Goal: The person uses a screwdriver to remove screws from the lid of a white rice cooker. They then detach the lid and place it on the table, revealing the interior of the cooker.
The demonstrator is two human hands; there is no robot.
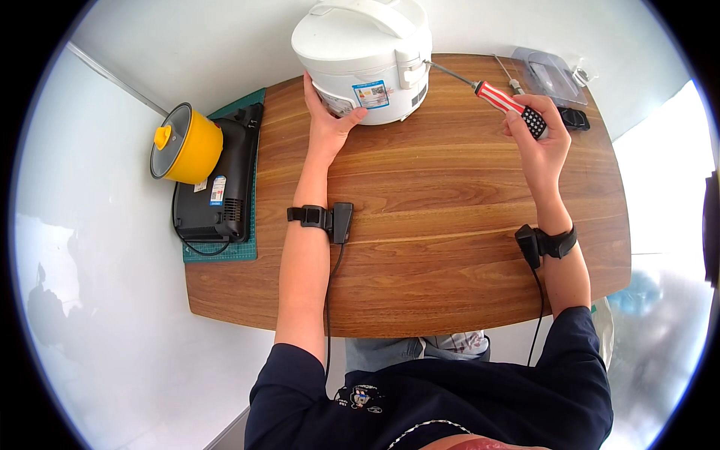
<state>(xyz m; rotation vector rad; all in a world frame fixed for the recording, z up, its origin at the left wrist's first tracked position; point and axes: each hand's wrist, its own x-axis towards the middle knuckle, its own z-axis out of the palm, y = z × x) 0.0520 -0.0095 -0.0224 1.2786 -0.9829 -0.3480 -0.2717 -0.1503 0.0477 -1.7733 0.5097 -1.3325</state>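
A white rice cooker [352,56] with a carrying handle stands at the far edge of the wooden table. My left hand [330,124] steadies its lower front left, the thumb near a blue-edged label and the fingers partly hidden behind the side. My right hand [541,139] is closed round the handle of a screwdriver [493,95], striped red and white with a dark starred end. The screwdriver's shaft points left, and its tip meets the hinge or latch piece on the cooker's right side. Whether a screw sits at the tip is too small to tell.
At the left, a yellow pot [201,146] with a lid lies tilted on a black cooktop [229,184], over a green cutting mat [251,225]. Back right are a clear plastic case [555,75], a second thin screwdriver [513,81] and a small black object [574,119].
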